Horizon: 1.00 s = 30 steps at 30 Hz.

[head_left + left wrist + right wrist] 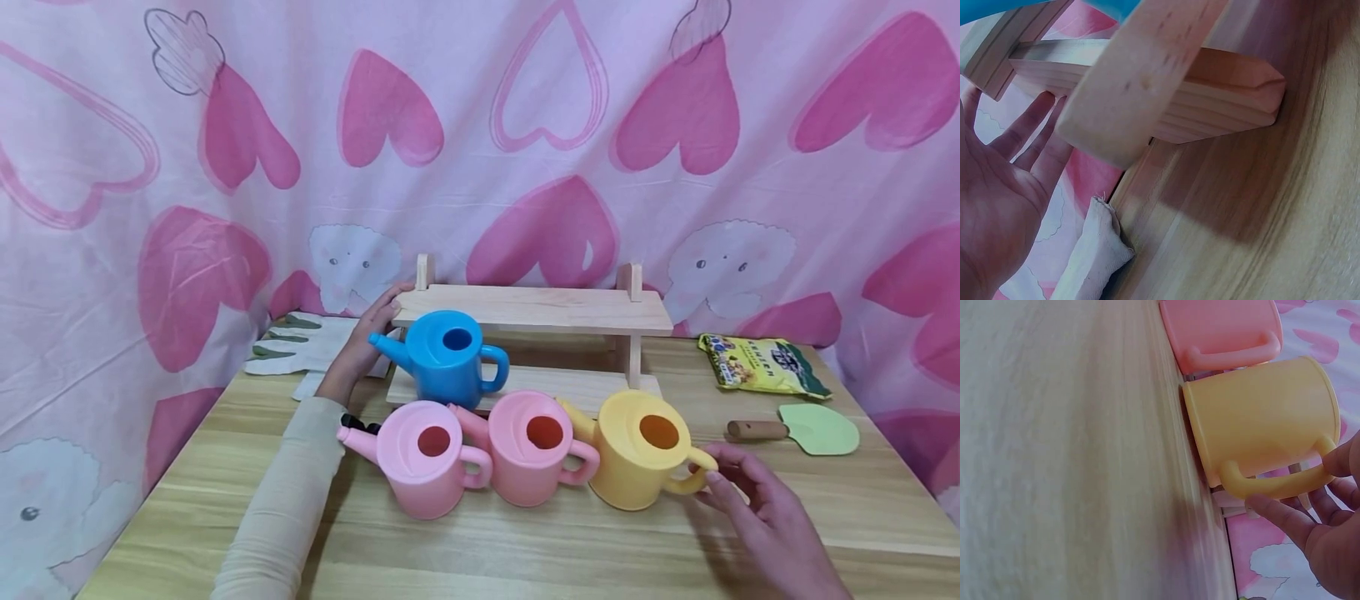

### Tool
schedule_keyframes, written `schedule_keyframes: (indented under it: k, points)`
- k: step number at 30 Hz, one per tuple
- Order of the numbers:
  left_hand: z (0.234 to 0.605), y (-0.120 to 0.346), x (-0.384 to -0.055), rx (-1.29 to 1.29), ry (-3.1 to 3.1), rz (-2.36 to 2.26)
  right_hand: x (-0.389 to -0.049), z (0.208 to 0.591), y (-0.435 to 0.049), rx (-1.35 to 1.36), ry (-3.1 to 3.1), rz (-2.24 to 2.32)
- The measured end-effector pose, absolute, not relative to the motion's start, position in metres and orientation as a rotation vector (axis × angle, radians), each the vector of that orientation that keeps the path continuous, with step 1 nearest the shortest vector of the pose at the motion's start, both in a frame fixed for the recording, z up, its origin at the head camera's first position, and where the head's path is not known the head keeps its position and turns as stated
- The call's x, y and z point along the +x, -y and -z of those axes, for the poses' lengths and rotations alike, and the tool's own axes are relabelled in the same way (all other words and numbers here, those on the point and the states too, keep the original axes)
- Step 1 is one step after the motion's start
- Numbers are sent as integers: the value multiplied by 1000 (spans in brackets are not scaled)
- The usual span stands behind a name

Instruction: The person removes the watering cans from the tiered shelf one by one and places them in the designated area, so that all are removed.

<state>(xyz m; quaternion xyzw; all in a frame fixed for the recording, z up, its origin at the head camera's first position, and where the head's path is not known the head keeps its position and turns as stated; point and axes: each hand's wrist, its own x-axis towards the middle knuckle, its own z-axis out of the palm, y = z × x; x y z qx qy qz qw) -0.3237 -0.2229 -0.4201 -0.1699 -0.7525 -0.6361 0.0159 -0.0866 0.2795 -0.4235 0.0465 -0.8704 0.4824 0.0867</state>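
My right hand [772, 517] holds the handle of a yellow watering can [633, 462], its fingers around the handle in the right wrist view. The can stands on the table at the right end of a row. Beside it are a darker pink watering can [525, 467] and a lighter pink watering can [423, 479]. Behind them a blue watering can [447, 371] sits at the left of the wooden shelf [532, 308]. My left hand [1004, 194] is at the shelf's left end, fingers extended behind the wood; their tips are partly hidden.
White gloves with green-grey fingertips [288, 354] lie behind my left arm. On the right are a yellow-green packet [765, 367] and a light green hand trowel [821, 431] with a brown handle. A pink heart-patterned curtain [480, 192] hangs behind the table [525, 558].
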Motion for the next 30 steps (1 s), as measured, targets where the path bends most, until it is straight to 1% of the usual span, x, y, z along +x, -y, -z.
schedule_keyframes:
  k: [11, 14, 17, 21, 25, 30]
  points:
    - [419, 223, -324, -516, 2340, 1977, -89, 425, -278, 52, 2689, -1495]
    - [420, 222, -324, -514, 2341, 1974, -89, 425, -281, 83, 2697, -1485]
    - [420, 222, -324, -515, 2343, 1973, -92, 423, -288, 194, 2700, -1407]
    - [419, 223, -323, -513, 2338, 1974, -101, 412, -299, 375, 2718, -1245]
    - [419, 223, -324, -517, 2326, 1978, -112, 390, -303, 525, 2731, -1153]
    - [421, 223, -325, -540, 2312, 1985, -126, 359, -296, 686, 2736, -1076]
